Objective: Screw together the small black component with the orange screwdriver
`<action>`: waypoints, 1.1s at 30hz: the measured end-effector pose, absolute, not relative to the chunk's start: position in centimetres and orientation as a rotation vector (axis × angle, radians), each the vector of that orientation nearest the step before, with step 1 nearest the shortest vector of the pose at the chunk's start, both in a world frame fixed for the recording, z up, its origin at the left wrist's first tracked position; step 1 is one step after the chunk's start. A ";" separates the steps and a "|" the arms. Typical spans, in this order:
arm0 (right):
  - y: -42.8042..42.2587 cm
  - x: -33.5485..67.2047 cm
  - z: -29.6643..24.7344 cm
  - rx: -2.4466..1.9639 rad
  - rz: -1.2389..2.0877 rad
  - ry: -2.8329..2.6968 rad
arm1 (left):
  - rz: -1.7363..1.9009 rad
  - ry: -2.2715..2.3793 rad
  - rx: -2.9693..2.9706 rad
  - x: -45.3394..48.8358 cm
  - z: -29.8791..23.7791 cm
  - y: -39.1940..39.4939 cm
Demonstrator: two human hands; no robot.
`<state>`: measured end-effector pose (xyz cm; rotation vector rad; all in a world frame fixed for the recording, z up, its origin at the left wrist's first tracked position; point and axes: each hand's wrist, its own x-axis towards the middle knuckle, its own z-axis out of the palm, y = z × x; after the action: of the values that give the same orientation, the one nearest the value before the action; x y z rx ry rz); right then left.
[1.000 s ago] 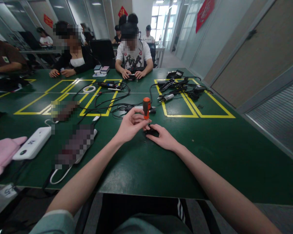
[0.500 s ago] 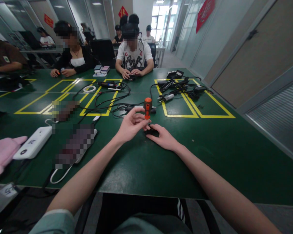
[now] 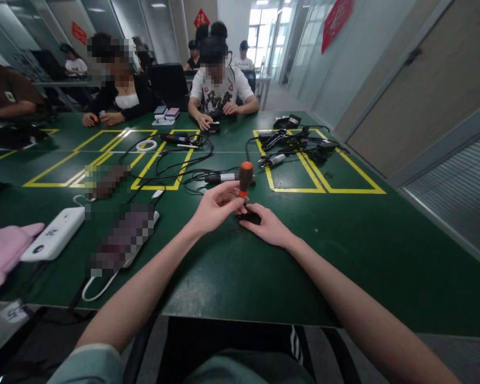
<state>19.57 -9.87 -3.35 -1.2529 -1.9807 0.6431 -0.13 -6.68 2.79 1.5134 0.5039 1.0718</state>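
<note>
An orange and dark screwdriver (image 3: 245, 178) stands nearly upright, its handle up. My left hand (image 3: 218, 207) pinches it low on the handle, between thumb and fingers. Below it, a small black part (image 3: 250, 216) lies on the green table (image 3: 304, 277). My right hand (image 3: 270, 226) is closed around that part, holding it against the tabletop. The screwdriver's tip is hidden by my fingers, so I cannot tell exactly where it meets the black part.
Beyond my hands lie black cables (image 3: 184, 170) and an adapter with a plug (image 3: 272, 160). More tangled cables (image 3: 296, 140) sit further right inside yellow tape. At left are a white power strip (image 3: 56, 234), a blurred phone-like slab (image 3: 124, 237) and pink cloth (image 3: 8, 256). People sit opposite.
The screwdriver has turned about its axis and its handle has shifted slightly right. My right hand stays in place. Across the table, a person's hand has lifted away from a small dark object.
</note>
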 end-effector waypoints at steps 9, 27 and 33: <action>-9.8 19.7 -3.5 -1.231 0.654 -1.978 | 1.062 0.552 1.537 -0.2 2.8 -6.4; -9.9 19.6 -3.1 -1.243 0.689 -1.972 | 0.938 0.529 1.478 -0.6 3.3 -6.2; -9.8 19.5 -3.4 -1.222 0.658 -1.955 | 0.959 0.523 1.455 -0.4 3.2 -6.2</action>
<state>19.55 -9.80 -3.41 -1.2219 -1.9553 0.6583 -0.39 -6.25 3.18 1.4547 0.5231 0.9589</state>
